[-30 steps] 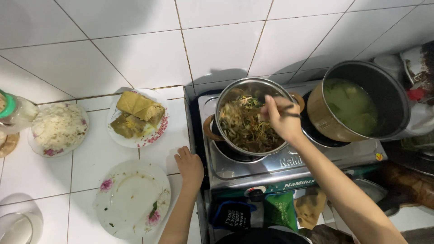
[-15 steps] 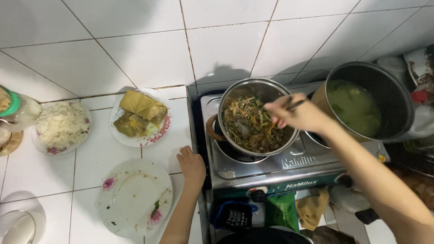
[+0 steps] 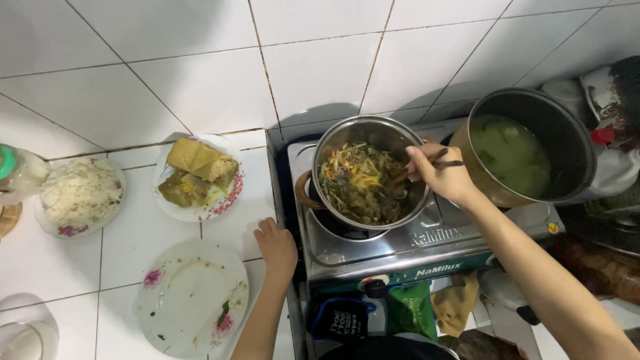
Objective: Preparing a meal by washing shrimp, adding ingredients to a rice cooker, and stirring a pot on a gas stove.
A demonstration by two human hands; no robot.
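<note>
My right hand (image 3: pixel 441 172) grips a pair of dark chopsticks (image 3: pixel 427 167) whose tips dip into a steel pot (image 3: pixel 347 137) of stir-fried vegetable strips on the left burner of a gas stove (image 3: pixel 400 250). My left hand (image 3: pixel 276 247) rests on the white tiled counter (image 3: pixel 133 247) at the stove's left edge, fingers curled, holding nothing. Just left of that hand lies a nearly bare white plate (image 3: pixel 192 297) with pink flower marks.
A large dark pot of pale green soup (image 3: pixel 520 153) sits on the right burner. A plate of yellow-brown wrapped food (image 3: pixel 198 175) and a plate of white rice (image 3: pixel 80 195) stand at the back left. A clear glass (image 3: pixel 23 337) is at bottom left. Bags hang below the stove.
My right hand has shifted over the pot's right rim and lowered the chopsticks into the vegetables. The view has drifted slightly. My left hand stays in place.
</note>
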